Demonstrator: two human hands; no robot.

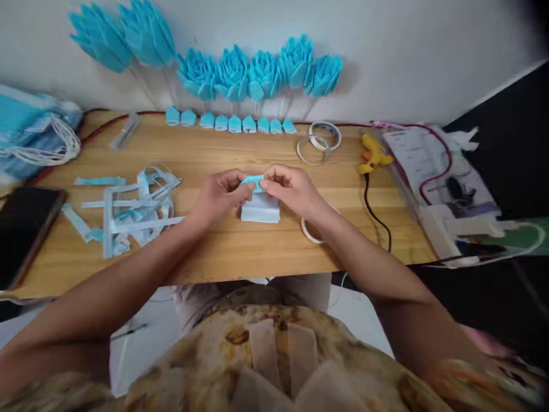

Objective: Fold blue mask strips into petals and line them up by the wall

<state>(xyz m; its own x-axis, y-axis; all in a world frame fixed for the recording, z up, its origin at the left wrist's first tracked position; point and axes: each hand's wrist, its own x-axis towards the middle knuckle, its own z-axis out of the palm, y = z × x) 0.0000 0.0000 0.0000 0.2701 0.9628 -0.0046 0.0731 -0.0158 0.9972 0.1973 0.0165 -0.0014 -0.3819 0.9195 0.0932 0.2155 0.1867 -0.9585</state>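
Note:
Between my two hands is a small piece of blue fabric [254, 181], which looks folded. My left hand [225, 194] pinches its left end, and my right hand [289, 189] pinches the right end. Just below the fingers, a stack of white and pale blue fabric pieces [260, 212] lies on the wooden table [223, 252]. A roll of tape [312, 232] is partly hidden under my right forearm. Farther back stands a row of small folded blue petals [235, 124].
Blue fabric flowers on sticks [234, 71] lean against the wall. Cut strips [137, 203] and a phone [30, 229] lie left, near a bundle of blue masks [34, 131]. On the right are tape rolls [326, 136], a yellow glue gun [374, 154] with its cord, and a white box [446, 177].

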